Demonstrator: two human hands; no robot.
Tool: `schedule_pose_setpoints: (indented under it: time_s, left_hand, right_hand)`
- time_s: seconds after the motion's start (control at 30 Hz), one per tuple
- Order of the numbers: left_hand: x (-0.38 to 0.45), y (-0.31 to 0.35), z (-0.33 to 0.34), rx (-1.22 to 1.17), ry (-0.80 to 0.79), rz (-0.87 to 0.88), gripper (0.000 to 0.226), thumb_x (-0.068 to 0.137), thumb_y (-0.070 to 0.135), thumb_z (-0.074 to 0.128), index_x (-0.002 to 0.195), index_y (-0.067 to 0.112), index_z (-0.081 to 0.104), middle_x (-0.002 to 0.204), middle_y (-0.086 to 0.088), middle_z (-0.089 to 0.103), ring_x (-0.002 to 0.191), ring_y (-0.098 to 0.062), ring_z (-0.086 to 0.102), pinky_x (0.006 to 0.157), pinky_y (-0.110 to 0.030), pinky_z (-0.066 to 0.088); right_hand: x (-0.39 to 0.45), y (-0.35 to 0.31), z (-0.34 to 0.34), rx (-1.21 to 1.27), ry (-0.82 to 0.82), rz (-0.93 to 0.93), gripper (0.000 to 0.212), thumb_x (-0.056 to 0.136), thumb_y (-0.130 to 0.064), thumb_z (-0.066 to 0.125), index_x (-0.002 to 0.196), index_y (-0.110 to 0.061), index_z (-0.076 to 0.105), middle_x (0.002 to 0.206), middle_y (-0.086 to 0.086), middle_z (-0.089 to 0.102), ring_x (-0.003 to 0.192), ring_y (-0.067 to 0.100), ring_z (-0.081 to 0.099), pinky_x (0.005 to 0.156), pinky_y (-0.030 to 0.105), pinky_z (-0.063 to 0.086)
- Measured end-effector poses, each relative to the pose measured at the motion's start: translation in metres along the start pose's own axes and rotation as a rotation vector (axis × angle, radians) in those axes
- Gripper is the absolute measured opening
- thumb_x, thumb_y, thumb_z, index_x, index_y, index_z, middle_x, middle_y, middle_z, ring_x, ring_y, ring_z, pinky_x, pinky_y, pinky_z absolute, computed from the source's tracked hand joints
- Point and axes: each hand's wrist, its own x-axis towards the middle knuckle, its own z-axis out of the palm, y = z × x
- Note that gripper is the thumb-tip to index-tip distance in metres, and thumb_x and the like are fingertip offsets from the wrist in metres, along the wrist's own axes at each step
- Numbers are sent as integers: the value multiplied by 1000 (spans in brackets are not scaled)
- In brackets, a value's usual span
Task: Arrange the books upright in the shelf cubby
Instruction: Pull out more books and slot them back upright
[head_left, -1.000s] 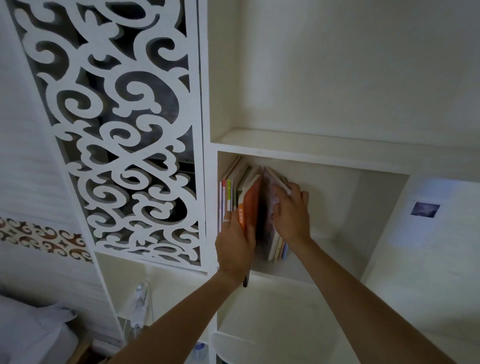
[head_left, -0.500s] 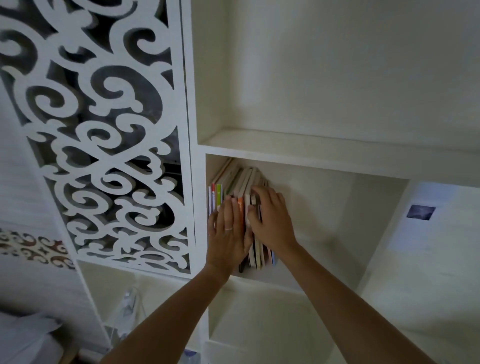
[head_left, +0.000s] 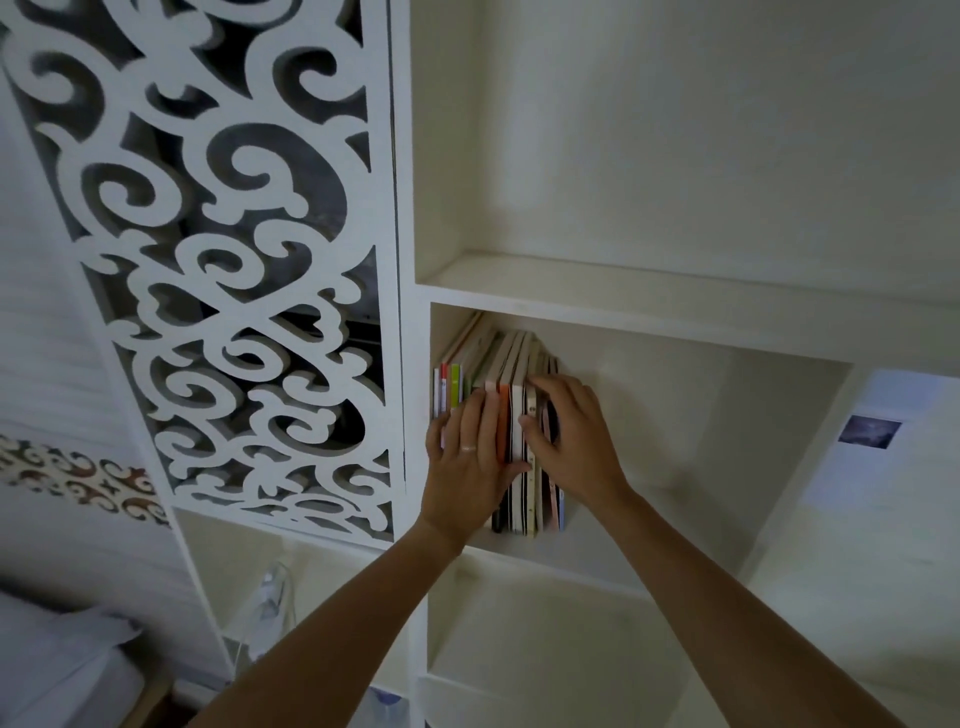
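Observation:
A row of thin books (head_left: 511, 364) stands upright at the left end of the white shelf cubby (head_left: 675, 530), spines facing me; the upper edges lean slightly. My left hand (head_left: 467, 467), wearing a ring, lies flat with straight fingers against the spines of the left and middle books. My right hand (head_left: 576, 447) curls around the right end of the row, thumb on a spine and fingers over the outermost books. The lower parts of several spines are hidden behind my hands.
A white scroll-cut panel (head_left: 234, 260) stands left of the shelf. Cubbies lie above (head_left: 675, 291) and below (head_left: 545, 649). The right half of the book cubby holds nothing. A small picture (head_left: 868, 431) hangs on the right wall. A pillow (head_left: 52, 665) sits lower left.
The orange book has been pushed in and the gap in the row has closed. My hands have come together on the spines, and the books stand straighter and tighter.

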Motion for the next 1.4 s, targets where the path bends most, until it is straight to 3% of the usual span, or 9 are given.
schedule_pose_setpoints:
  time_s: [0.2, 0.43, 0.7, 0.8, 0.9, 1.0, 1.07, 1.2, 1.4]
  left_hand:
    - [39, 8, -34, -51, -11, -16, 70, 95, 58, 57, 154, 23, 43, 145, -11, 48, 126, -26, 48, 96, -42, 39]
    - [41, 24, -43, -126, -15, -53, 32, 92, 33, 67, 120, 18, 64, 124, -8, 57, 109, -25, 54, 86, -36, 43]
    - [42, 33, -67, -702, -140, -360, 41, 89, 0, 59, 116, 24, 39, 80, -5, 59, 54, -18, 56, 44, -36, 48]
    - [39, 41, -81, -744, -108, -316, 39, 83, 5, 61, 113, 23, 44, 65, 7, 50, 49, -10, 49, 44, -33, 46]
    - [30, 53, -93, -723, -26, -251, 24, 85, 10, 57, 107, 20, 53, 62, 16, 42, 49, -6, 45, 44, -30, 43]
    - [30, 57, -99, -705, 8, -291, 20, 87, 9, 58, 104, 20, 57, 65, 15, 44, 52, -4, 46, 46, -27, 42]
    - [31, 57, -103, -697, -12, -296, 22, 88, 10, 60, 104, 23, 55, 66, 15, 47, 54, -3, 49, 47, -24, 43]
    - [39, 55, -109, -681, -71, -371, 29, 85, 14, 61, 107, 26, 50, 67, 6, 56, 58, -8, 55, 49, -28, 48]
    - [47, 53, -114, -749, -89, -436, 27, 89, 13, 64, 110, 23, 49, 65, 3, 58, 54, -11, 58, 50, -27, 49]
  right_hand:
    - [-6, 1, -1, 81, 21, -20, 37, 98, -13, 59, 135, -14, 54, 133, 0, 55, 121, 11, 51, 104, 23, 43]
    - [-7, 0, -3, 52, 30, -69, 24, 99, -9, 57, 123, -11, 62, 132, 1, 53, 119, 14, 54, 103, 29, 48]
    - [-14, -16, -10, 109, -84, 32, 55, 90, 5, 55, 142, -13, 53, 156, -2, 37, 141, 13, 41, 115, 32, 42]
    - [-24, -18, -11, 131, -109, -9, 74, 91, -6, 66, 157, -20, 35, 164, -7, 15, 151, 6, 16, 123, 27, 22]
    - [-37, -16, -11, 33, -152, 79, 80, 91, -30, 69, 159, -33, 27, 169, 0, -1, 154, 26, 7, 122, 39, 16]
    - [-43, -26, -16, 153, -109, 122, 63, 91, -25, 61, 150, -30, 40, 158, 0, 22, 142, 19, 33, 117, 42, 39]
    - [-46, -39, -26, 311, -113, 127, 40, 95, -19, 53, 135, -22, 53, 135, -3, 49, 116, 5, 56, 97, 36, 53]
    - [-61, -58, -35, 482, -281, 160, 29, 100, -7, 44, 120, -25, 55, 95, -16, 61, 80, 4, 60, 69, 16, 46]
    - [-75, -66, -37, 427, -437, 146, 38, 96, -13, 51, 130, -27, 45, 114, -3, 53, 100, 10, 56, 87, 28, 51]
